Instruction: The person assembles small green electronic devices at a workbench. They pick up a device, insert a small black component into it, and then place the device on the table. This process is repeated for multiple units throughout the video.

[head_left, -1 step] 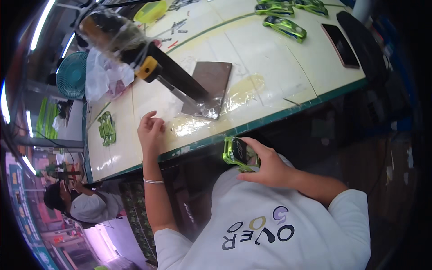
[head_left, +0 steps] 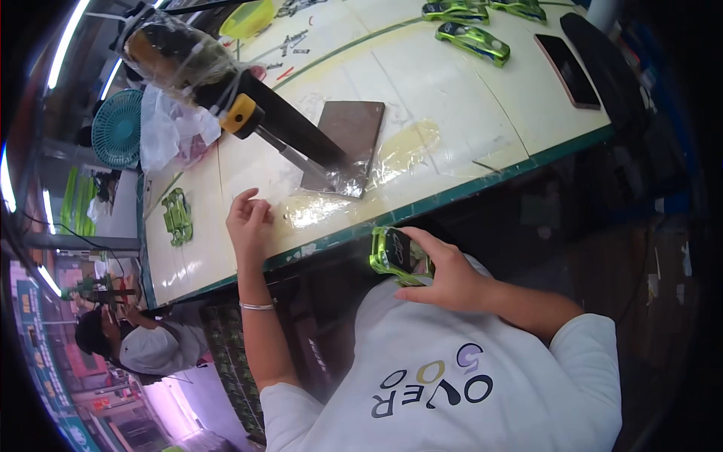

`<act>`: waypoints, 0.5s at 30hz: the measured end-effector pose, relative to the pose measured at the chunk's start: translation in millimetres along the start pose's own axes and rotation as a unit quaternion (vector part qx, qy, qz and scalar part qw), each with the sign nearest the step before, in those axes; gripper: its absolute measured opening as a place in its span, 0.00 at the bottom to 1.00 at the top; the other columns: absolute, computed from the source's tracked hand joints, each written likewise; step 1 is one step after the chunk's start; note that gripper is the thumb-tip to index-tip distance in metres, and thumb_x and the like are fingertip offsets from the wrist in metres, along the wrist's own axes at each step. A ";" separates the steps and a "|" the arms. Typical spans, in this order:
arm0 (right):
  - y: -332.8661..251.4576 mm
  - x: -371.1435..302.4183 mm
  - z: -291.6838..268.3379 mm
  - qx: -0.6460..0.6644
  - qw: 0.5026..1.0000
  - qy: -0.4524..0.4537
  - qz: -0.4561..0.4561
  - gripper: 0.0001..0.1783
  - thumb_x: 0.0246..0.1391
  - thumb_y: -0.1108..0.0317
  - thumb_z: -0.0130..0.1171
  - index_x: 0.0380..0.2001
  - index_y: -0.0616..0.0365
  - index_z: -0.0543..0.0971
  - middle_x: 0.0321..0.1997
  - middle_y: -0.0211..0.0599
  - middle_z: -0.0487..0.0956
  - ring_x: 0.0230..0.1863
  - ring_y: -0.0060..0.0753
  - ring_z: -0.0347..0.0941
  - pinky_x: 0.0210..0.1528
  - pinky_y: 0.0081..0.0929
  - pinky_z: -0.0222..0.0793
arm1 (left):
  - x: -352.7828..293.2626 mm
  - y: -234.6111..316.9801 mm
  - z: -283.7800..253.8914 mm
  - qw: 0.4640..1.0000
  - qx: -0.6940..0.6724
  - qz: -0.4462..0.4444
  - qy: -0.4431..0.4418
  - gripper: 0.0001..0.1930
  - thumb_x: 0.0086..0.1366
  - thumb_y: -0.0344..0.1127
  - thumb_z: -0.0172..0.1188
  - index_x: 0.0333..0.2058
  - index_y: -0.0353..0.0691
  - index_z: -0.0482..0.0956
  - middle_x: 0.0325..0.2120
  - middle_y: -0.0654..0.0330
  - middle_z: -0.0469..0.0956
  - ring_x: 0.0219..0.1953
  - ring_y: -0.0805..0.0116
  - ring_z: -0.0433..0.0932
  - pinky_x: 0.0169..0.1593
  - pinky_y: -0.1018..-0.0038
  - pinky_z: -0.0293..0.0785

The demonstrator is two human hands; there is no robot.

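Note:
My right hand (head_left: 450,280) is closed around a shiny green toy car body (head_left: 389,255) with a black panel, held in front of my shirt just off the table's near edge. Over the table's near edge, my left hand (head_left: 248,224) has its fingers loosely bent and apart, with nothing visible in them. To its left, another green car body (head_left: 178,218) lies on the table. A brown flat plate (head_left: 352,135) lies ahead, with the tip of a dark upright tool (head_left: 290,120), yellow-collared and wrapped in clear plastic, over it.
Several green toy cars (head_left: 473,43) and a phone (head_left: 566,71) lie at the far right of the cream table (head_left: 452,113). Small dark parts (head_left: 295,44) and a yellow-green bowl (head_left: 247,20) are at the back. A plastic bag (head_left: 169,128) and teal fan (head_left: 117,128) stand left. Another person (head_left: 151,343) sits lower left.
The whole view has shifted very slightly. Both hands keep their poses, and the green car body stays in my right hand.

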State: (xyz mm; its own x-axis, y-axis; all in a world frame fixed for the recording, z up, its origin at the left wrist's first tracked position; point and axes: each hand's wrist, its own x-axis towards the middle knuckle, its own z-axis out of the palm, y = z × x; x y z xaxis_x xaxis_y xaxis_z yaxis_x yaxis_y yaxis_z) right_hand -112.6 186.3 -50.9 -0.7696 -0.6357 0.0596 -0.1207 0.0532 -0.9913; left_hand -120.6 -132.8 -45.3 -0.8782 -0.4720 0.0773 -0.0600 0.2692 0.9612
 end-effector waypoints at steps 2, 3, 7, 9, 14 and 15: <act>-2.3 5.0 -0.2 -0.012 0.999 -0.004 -0.030 0.39 0.33 0.65 0.65 0.51 0.62 0.60 0.43 0.45 0.70 0.40 0.34 0.70 0.42 0.27 0.66 | -3.2 2.2 -2.0 1.000 -0.005 -0.019 0.002 0.11 0.54 0.26 0.53 0.36 0.29 0.70 0.20 0.62 0.70 0.22 0.78 0.67 0.27 0.83 0.64; -1.2 5.1 1.8 -0.012 0.999 0.003 -0.040 0.39 0.33 0.65 0.65 0.51 0.62 0.60 0.43 0.45 0.70 0.40 0.34 0.70 0.42 0.27 0.66 | -4.5 0.1 -3.0 1.000 -0.001 -0.031 -0.002 0.11 0.54 0.26 0.53 0.37 0.29 0.71 0.21 0.62 0.71 0.22 0.78 0.67 0.27 0.83 0.64; -1.1 5.5 4.0 -0.033 0.997 0.017 -0.061 0.39 0.32 0.66 0.65 0.50 0.62 0.60 0.42 0.44 0.70 0.39 0.34 0.70 0.41 0.28 0.66 | -27.9 24.7 18.4 0.997 -0.081 -0.015 0.000 0.10 0.54 0.25 0.53 0.36 0.28 0.72 0.21 0.60 0.71 0.22 0.76 0.67 0.28 0.81 0.64; -3.3 4.0 1.5 -0.051 0.996 0.022 -0.068 0.39 0.31 0.66 0.65 0.49 0.61 0.61 0.40 0.43 0.70 0.38 0.35 0.70 0.40 0.28 0.66 | -60.3 38.0 28.7 0.983 -0.170 0.035 -0.051 0.10 0.53 0.24 0.53 0.36 0.27 0.72 0.21 0.58 0.71 0.23 0.74 0.67 0.29 0.79 0.64; -0.9 8.9 1.7 -0.101 0.989 0.021 -0.105 0.38 0.29 0.67 0.66 0.48 0.60 0.62 0.34 0.40 0.70 0.34 0.37 0.70 0.36 0.29 0.66 | -125.7 68.8 63.1 0.974 -0.156 0.132 -0.098 0.12 0.45 0.19 0.56 0.32 0.26 0.74 0.20 0.55 0.72 0.20 0.71 0.71 0.25 0.81 0.66; -0.9 9.5 1.1 -0.110 0.988 0.020 -0.110 0.38 0.28 0.67 0.65 0.48 0.61 0.62 0.34 0.40 0.70 0.34 0.37 0.70 0.36 0.29 0.65 | -129.5 71.0 67.5 0.975 -0.124 0.158 -0.099 0.12 0.43 0.18 0.56 0.32 0.26 0.74 0.20 0.55 0.72 0.20 0.70 0.71 0.24 0.81 0.66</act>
State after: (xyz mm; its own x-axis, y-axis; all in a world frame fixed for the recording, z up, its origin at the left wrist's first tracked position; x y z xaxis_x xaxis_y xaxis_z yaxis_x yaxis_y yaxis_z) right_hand -119.2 179.3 -49.6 -0.7335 -0.6195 0.2795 -0.4173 0.0860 -0.9047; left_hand -43.1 4.0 -4.9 -0.9100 -0.2211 0.3507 0.3230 0.1520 0.9341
